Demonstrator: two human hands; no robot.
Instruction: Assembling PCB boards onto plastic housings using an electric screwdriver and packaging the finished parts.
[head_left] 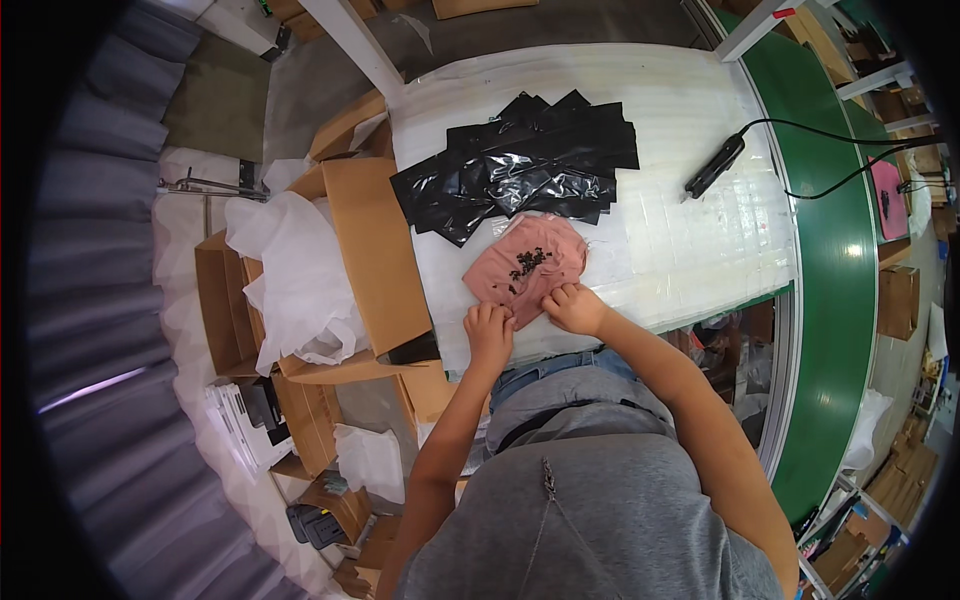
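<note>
A pink cloth (pixel 480 270) lies on the white-covered table in front of me, its surface creased. Small black pieces (pixel 527 262) are heaped on its middle, too small to name. At the near left edge of the cloth, the fingers of my left hand (pixel 490 332) are closed on it. My right hand (pixel 577 308) pinches its near right edge. Just beyond the cloth, flat black plastic bags (pixel 540 160) overlap in a shiny pile.
A black corded hand tool (pixel 716 167) with a thin tip lies at the table's right. Beyond that runs a green work surface (pixel 825 300). An open cardboard box (pixel 375 250) adjoins the table's left edge, with white foam sheets (pixel 300 280) beside it.
</note>
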